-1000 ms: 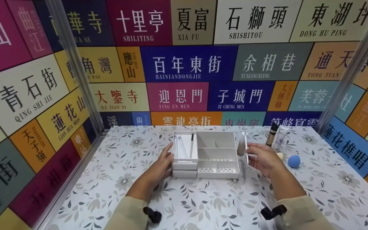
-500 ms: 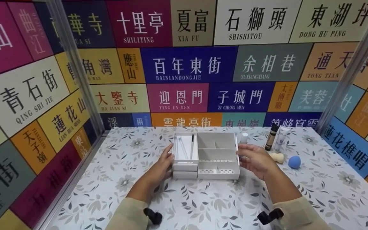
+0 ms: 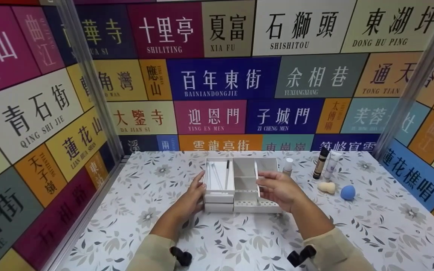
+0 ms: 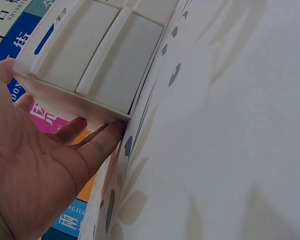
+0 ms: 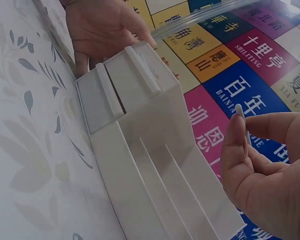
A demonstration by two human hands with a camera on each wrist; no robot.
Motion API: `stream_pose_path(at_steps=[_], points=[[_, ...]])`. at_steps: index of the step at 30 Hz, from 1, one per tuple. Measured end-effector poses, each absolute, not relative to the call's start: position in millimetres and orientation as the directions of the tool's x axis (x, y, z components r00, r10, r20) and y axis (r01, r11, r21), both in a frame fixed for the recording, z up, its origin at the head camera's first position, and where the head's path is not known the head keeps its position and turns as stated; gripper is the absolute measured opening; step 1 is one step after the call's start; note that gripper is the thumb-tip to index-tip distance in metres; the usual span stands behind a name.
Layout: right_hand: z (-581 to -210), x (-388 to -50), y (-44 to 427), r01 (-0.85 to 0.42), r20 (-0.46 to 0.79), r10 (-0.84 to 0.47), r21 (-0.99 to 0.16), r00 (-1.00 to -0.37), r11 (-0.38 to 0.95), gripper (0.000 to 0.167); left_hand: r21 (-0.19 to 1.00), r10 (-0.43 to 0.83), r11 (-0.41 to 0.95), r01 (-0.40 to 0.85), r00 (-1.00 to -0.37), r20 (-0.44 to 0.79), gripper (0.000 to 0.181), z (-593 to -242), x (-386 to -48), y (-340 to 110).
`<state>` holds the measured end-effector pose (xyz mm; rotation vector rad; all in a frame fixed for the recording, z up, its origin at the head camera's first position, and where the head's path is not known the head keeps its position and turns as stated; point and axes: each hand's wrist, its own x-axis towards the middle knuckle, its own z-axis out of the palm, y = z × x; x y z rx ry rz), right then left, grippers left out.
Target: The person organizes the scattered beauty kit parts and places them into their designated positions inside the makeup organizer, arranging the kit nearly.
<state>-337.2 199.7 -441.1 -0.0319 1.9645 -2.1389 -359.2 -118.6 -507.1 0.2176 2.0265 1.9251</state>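
Left hand (image 3: pixel 193 195), loosely spread, touches the white organizer (image 3: pixel 245 183); right hand (image 3: pixel 280 190) pinches a white stick (image 3: pixel 256 170).

White SHISHITOU panel (image 3: pixel 298 28), maroon SHILITING panel (image 3: pixel 165 30)

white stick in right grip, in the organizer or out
Out: the right grip holds the white stick above the organizer, clear of it in the right wrist view.

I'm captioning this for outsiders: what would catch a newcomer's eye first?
Probably the colorful wall panels lettered with Chinese characters behind the table. Next, the white drawer organizer on the table, with the left hand against its side and the right hand holding a slim white stick over its open compartments. Then the bright blue makeup sponge on the table to the right.
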Motion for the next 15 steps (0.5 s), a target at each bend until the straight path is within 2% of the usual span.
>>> stream_pose_path(at_steps=[15], points=[[-443,-368,139,0.171,-0.151,-0.196,-0.981,-0.969,-0.092,0.053,0.991,0.342,0.075,-0.108,-0.931,-0.127,0.065,-508,-359,-120]])
